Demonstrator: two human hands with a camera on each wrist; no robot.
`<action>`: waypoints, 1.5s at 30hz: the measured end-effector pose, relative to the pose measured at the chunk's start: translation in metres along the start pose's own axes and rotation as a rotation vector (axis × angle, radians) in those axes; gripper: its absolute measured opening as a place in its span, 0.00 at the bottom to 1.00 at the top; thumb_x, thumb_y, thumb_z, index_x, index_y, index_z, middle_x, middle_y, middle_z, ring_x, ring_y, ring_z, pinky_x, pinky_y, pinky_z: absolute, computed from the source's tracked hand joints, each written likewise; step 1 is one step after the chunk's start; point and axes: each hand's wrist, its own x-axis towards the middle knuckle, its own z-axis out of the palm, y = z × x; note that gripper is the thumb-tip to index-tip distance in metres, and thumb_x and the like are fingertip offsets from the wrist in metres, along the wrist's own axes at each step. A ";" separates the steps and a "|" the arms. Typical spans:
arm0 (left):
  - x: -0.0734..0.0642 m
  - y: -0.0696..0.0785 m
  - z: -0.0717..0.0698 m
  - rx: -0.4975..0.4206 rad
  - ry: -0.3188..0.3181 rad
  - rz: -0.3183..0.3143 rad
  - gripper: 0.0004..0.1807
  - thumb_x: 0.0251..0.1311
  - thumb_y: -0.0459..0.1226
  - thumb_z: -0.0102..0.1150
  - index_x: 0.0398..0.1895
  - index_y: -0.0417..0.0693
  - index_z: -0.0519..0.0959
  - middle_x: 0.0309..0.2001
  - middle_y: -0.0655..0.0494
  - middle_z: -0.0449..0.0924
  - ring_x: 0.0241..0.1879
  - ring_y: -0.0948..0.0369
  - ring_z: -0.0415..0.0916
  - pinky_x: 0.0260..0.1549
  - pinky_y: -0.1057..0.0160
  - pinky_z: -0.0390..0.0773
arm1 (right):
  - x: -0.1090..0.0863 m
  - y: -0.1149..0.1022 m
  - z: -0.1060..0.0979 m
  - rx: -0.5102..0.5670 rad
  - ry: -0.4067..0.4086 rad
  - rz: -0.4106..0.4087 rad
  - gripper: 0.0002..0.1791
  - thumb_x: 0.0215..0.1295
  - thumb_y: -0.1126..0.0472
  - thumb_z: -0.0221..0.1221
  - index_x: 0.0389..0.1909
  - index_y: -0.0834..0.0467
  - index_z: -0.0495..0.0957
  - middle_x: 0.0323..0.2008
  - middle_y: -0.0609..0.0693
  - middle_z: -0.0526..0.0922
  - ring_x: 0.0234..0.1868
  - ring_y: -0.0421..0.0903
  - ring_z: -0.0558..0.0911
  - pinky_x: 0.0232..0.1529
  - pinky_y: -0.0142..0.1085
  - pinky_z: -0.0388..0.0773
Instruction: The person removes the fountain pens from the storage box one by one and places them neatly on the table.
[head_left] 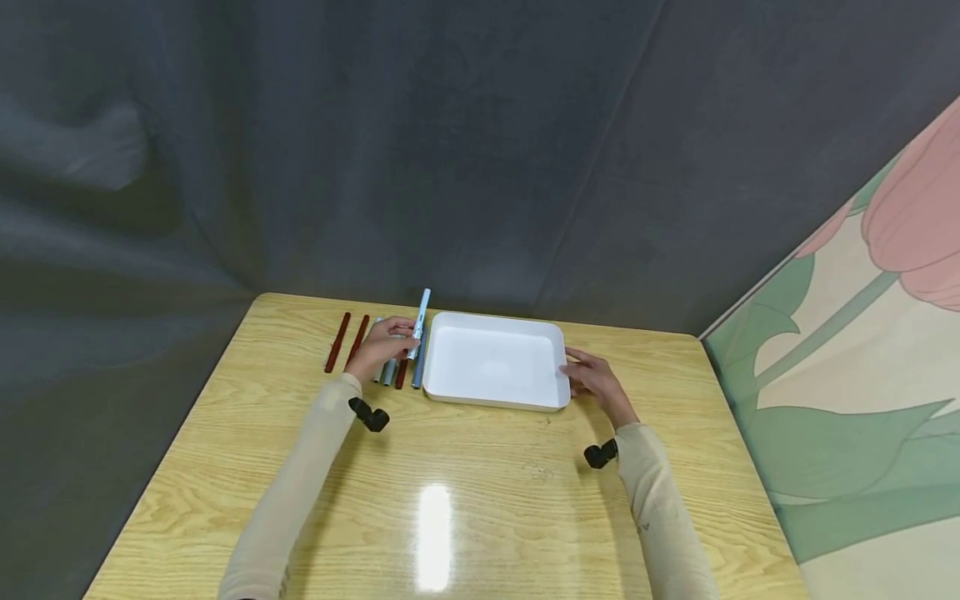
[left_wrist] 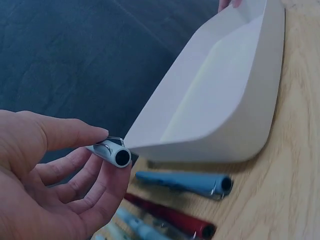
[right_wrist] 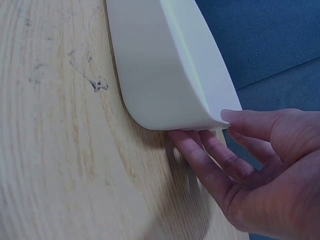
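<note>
My left hand (head_left: 382,343) pinches a pale blue pen (head_left: 422,312) between thumb and fingers, raised beside the left end of a white tray (head_left: 495,360). The left wrist view shows the pen's metal clip under the thumb and its dark round end facing the camera. On the tray's right end is my right hand (head_left: 596,379), its thumb (right_wrist: 250,121) over the rim and its other fingers against the outer wall. Below the left hand lie a blue pen (left_wrist: 180,182), a dark red pen (left_wrist: 170,215) and paler pens, partly hidden by that hand.
Further left on the wooden table (head_left: 495,483), two dark red pens (head_left: 337,342) lie roughly parallel. A dark curtain (head_left: 450,167) hangs behind the back edge. At the right stands a panel with a flower print (head_left: 862,358).
</note>
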 end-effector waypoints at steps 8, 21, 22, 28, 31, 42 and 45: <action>-0.003 -0.007 -0.013 0.085 0.048 0.034 0.27 0.71 0.29 0.60 0.71 0.31 0.70 0.63 0.31 0.73 0.49 0.51 0.80 0.43 0.64 0.83 | 0.005 0.008 -0.003 -0.009 0.015 -0.023 0.34 0.77 0.60 0.60 0.81 0.56 0.63 0.72 0.65 0.71 0.40 0.38 0.85 0.37 0.33 0.83; -0.016 -0.019 -0.049 0.130 0.132 -0.003 0.29 0.73 0.30 0.58 0.75 0.33 0.68 0.67 0.31 0.71 0.57 0.48 0.76 0.51 0.54 0.82 | 0.006 0.009 -0.002 -0.021 0.011 -0.022 0.34 0.78 0.59 0.60 0.81 0.56 0.63 0.73 0.65 0.71 0.41 0.38 0.85 0.37 0.32 0.83; -0.016 -0.019 -0.050 0.131 0.136 -0.006 0.29 0.73 0.30 0.58 0.75 0.34 0.68 0.68 0.32 0.71 0.56 0.48 0.77 0.50 0.55 0.82 | 0.006 0.008 -0.002 -0.020 0.011 -0.022 0.34 0.78 0.59 0.60 0.81 0.56 0.63 0.73 0.65 0.71 0.41 0.37 0.85 0.36 0.32 0.83; -0.019 -0.023 -0.058 0.162 0.155 -0.009 0.29 0.73 0.31 0.58 0.75 0.33 0.67 0.69 0.31 0.71 0.57 0.43 0.77 0.45 0.60 0.82 | 0.007 0.009 -0.003 -0.016 0.015 -0.022 0.34 0.78 0.60 0.59 0.81 0.56 0.63 0.73 0.65 0.71 0.40 0.38 0.85 0.36 0.32 0.83; -0.020 -0.025 -0.062 0.171 0.175 -0.011 0.29 0.72 0.30 0.59 0.74 0.31 0.68 0.68 0.32 0.71 0.59 0.46 0.75 0.44 0.65 0.81 | 0.007 0.010 -0.003 -0.013 0.012 -0.017 0.34 0.78 0.60 0.60 0.81 0.56 0.63 0.73 0.64 0.70 0.41 0.38 0.85 0.36 0.32 0.83; -0.028 -0.024 -0.077 0.122 0.214 0.002 0.29 0.72 0.29 0.57 0.73 0.28 0.66 0.67 0.29 0.71 0.46 0.64 0.77 0.43 0.66 0.82 | 0.008 0.010 -0.003 0.001 0.001 -0.036 0.34 0.78 0.60 0.59 0.81 0.57 0.62 0.73 0.66 0.70 0.38 0.35 0.85 0.34 0.30 0.82; -0.030 -0.025 -0.081 0.138 0.220 -0.003 0.28 0.73 0.30 0.58 0.73 0.29 0.67 0.67 0.28 0.70 0.43 0.64 0.78 0.43 0.65 0.84 | 0.008 0.011 -0.002 0.008 0.003 -0.036 0.34 0.78 0.60 0.59 0.81 0.57 0.62 0.73 0.66 0.70 0.38 0.35 0.85 0.34 0.30 0.82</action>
